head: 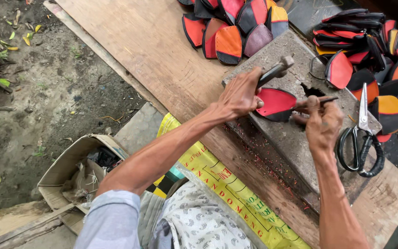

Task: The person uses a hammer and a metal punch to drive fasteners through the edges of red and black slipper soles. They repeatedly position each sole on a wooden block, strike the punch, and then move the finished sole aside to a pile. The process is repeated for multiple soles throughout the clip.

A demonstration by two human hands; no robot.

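Left hand [239, 96] fisted around a dark-handled metal hammer [276, 70]; right hand [322, 123] pinching a thin dark punch [324, 100] over a red-and-black leather piece [275, 103], centred on a grey stone slab [295, 138]. Black-handled scissors [361, 143] lie right.

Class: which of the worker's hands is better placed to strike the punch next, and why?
Left. The left hand holds the hammer raised above the stone block; the right hand steadies the punch on the red piece.

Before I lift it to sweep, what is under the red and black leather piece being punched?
The red and black leather piece lies on a grey stone block. The block beneath it is hidden.
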